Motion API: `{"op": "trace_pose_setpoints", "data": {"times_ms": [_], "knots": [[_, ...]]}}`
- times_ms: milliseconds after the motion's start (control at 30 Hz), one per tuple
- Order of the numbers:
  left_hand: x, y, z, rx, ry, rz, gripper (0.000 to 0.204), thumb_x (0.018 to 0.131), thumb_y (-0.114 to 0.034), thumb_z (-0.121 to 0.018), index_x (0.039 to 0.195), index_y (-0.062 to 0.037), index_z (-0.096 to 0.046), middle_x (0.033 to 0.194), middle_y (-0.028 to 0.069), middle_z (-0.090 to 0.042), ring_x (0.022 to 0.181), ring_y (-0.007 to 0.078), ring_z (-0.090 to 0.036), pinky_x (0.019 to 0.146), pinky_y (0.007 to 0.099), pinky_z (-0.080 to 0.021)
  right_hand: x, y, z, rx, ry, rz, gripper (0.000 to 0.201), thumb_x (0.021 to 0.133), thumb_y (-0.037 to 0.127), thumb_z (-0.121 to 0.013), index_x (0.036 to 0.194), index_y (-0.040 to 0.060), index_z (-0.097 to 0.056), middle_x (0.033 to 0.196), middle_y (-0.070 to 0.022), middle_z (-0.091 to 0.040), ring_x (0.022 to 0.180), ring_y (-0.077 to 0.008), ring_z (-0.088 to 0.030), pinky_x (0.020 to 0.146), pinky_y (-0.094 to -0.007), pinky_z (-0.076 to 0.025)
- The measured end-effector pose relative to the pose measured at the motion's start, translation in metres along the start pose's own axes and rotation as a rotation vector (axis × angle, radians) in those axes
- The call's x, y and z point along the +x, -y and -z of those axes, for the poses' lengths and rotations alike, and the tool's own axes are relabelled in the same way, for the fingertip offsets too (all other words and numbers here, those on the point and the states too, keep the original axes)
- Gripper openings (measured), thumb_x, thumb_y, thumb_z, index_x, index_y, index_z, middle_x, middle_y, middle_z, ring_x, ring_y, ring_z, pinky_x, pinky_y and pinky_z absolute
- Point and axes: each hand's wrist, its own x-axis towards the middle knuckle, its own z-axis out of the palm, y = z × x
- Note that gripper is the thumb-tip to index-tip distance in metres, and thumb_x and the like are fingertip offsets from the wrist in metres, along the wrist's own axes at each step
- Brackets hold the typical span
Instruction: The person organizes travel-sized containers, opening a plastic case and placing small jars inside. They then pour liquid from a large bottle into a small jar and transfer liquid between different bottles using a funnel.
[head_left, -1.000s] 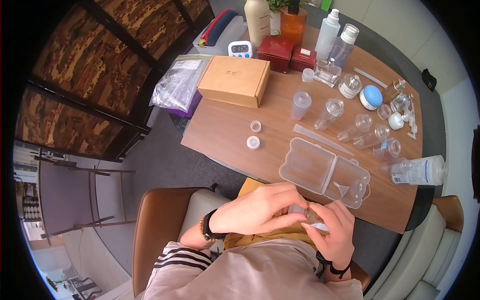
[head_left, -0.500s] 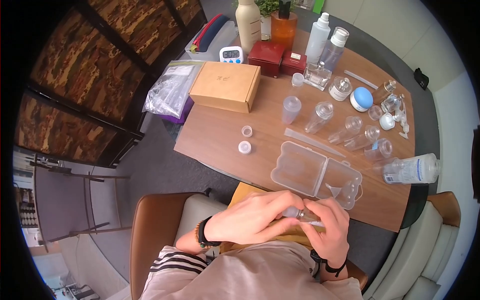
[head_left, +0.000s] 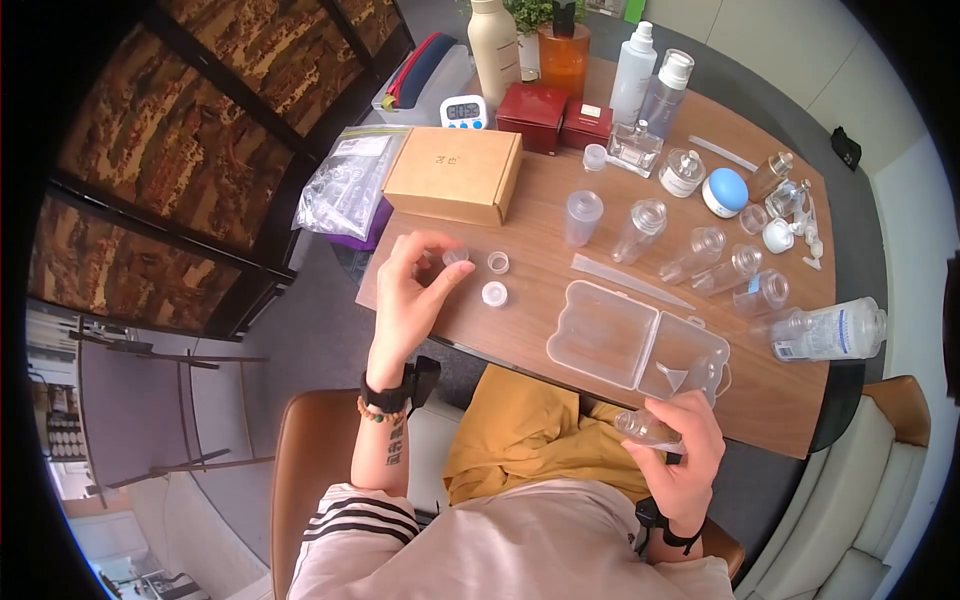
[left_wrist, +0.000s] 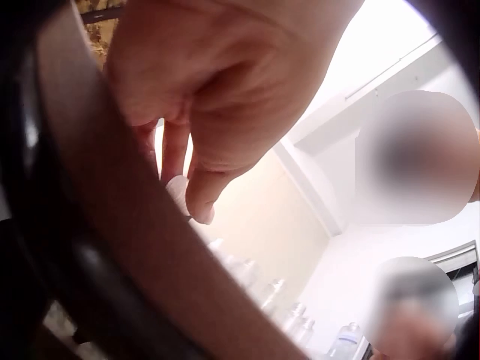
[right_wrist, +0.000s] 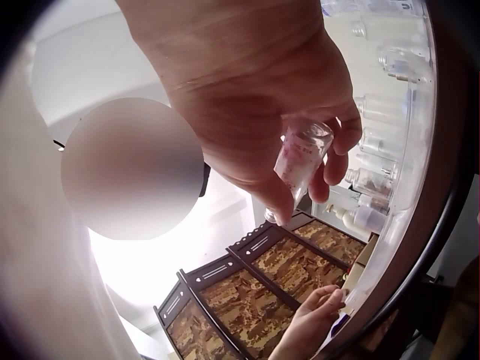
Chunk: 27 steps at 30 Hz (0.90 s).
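My left hand [head_left: 412,290] is at the table's left edge, a small translucent cap [head_left: 456,256] pinched between thumb and fingers. In the left wrist view the thumb hides part of that cap [left_wrist: 178,192]. Two more small caps stand just right of the hand: a clear one [head_left: 498,262] and a white-topped one [head_left: 495,293]. Over my lap, near the front edge, my right hand [head_left: 688,450] grips a small clear glass bottle [head_left: 648,428], tilted, its uncapped neck pointing left. Faint reddish print shows on the bottle [right_wrist: 300,157] in the right wrist view.
An opened clear plastic case [head_left: 605,335] holding a small funnel [head_left: 672,378] lies near the front edge. Several clear bottles stand beyond it, by a flat translucent strip [head_left: 630,280]. A cardboard box [head_left: 450,175] and bagged items [head_left: 345,190] sit at the back left.
Both hands were together at the bottle's neck. The left hand has parted from it, taking the cap up and left to the table; the right hand stays low with the bottle, now uncapped.
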Motion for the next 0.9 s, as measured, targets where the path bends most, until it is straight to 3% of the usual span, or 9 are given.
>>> {"op": "trace_pose_setpoints", "data": {"times_ms": [33,100,300,367,400,467,500,600,900], "knots": [[0.0,0.003,-0.001,0.047,0.024,0.109,0.025,0.085,-0.012,-0.088,0.105,-0.0056,-0.074,0.098,0.0049,-0.073,0.084,0.0199,-0.06,0.078,0.033,-0.05,-0.001,0.001,0.0,0.015,-0.01,-0.012,0.048,0.07,0.001,-0.089,0.115,0.0012,-0.073,0.094,-0.012,-0.071,0.081,-0.0295,-0.061,0.072,-0.0395,-0.048],[0.003,0.004,-0.002,0.094,0.005,0.063,0.025,0.084,-0.013,-0.09,0.103,-0.0057,-0.074,0.095,0.0042,-0.074,0.082,0.0194,-0.06,0.076,0.033,-0.051,-0.002,0.001,0.0,0.031,-0.021,-0.026,0.047,0.07,0.0,-0.089,0.114,0.001,-0.073,0.094,-0.0118,-0.07,0.081,-0.0289,-0.061,0.072,-0.0392,-0.048],[0.004,0.001,-0.003,0.163,0.031,0.005,0.026,0.084,-0.012,-0.089,0.102,-0.0051,-0.072,0.107,0.0055,-0.078,0.089,0.022,-0.065,0.08,0.0342,-0.053,-0.004,-0.001,-0.001,0.057,-0.03,-0.041,0.046,0.07,0.002,-0.09,0.113,0.0004,-0.072,0.092,-0.011,-0.069,0.08,-0.0266,-0.061,0.073,-0.0384,-0.048],[0.003,0.004,-0.004,0.11,0.019,-0.04,0.032,0.083,-0.014,-0.089,0.11,-0.0068,-0.071,0.126,0.0077,-0.076,0.106,0.027,-0.066,0.092,0.0387,-0.053,-0.004,-0.001,0.001,0.046,-0.019,-0.047,0.046,0.071,0.003,-0.09,0.114,0.0005,-0.072,0.092,-0.0113,-0.068,0.08,-0.0265,-0.061,0.073,-0.0381,-0.048],[0.003,0.002,-0.002,0.109,0.02,-0.04,0.032,0.083,-0.014,-0.089,0.11,-0.0068,-0.071,0.126,0.0077,-0.076,0.106,0.027,-0.066,0.092,0.0387,-0.053,-0.005,-0.001,0.001,0.045,-0.02,-0.048,0.046,0.071,0.003,-0.09,0.114,0.0005,-0.072,0.092,-0.0113,-0.068,0.08,-0.0265,-0.061,0.073,-0.0381,-0.048],[0.003,-0.009,0.003,0.166,0.08,-0.353,0.039,0.085,-0.014,-0.084,0.119,-0.0048,-0.069,0.143,0.0129,-0.067,0.128,0.0339,-0.06,0.107,0.0432,-0.045,-0.005,-0.001,0.001,0.044,-0.032,-0.062,0.046,0.072,0.004,-0.09,0.114,0.0007,-0.072,0.092,-0.0111,-0.068,0.08,-0.0266,-0.061,0.073,-0.0377,-0.048],[0.001,-0.009,0.004,0.149,0.199,-0.346,0.051,0.082,-0.024,-0.088,0.127,-0.0078,-0.07,0.153,0.0127,-0.059,0.14,0.0384,-0.05,0.115,0.0491,-0.039,-0.005,-0.002,0.001,0.043,-0.033,-0.062,0.046,0.072,0.004,-0.09,0.114,0.0007,-0.072,0.092,-0.0111,-0.068,0.08,-0.0266,-0.061,0.073,-0.0377,-0.048],[-0.002,-0.024,-0.003,0.35,0.391,-0.41,0.061,0.08,-0.032,-0.089,0.136,-0.0133,-0.072,0.152,0.0076,-0.062,0.145,0.0345,-0.05,0.116,0.0478,-0.036,-0.007,-0.004,0.002,0.048,-0.028,-0.057,0.047,0.072,0.004,-0.09,0.115,0.0008,-0.072,0.092,-0.011,-0.068,0.08,-0.0267,-0.062,0.073,-0.0377,-0.048],[0.0,-0.013,-0.008,0.358,0.339,-0.395,0.052,0.083,-0.015,-0.087,0.134,-0.0114,-0.073,0.148,0.0047,-0.066,0.14,0.0289,-0.057,0.113,0.0449,-0.038,-0.01,-0.005,0.006,0.065,-0.049,-0.036,0.047,0.073,0.005,-0.091,0.117,0.0008,-0.073,0.092,-0.0109,-0.068,0.08,-0.0261,-0.062,0.074,-0.0377,-0.048]]}}
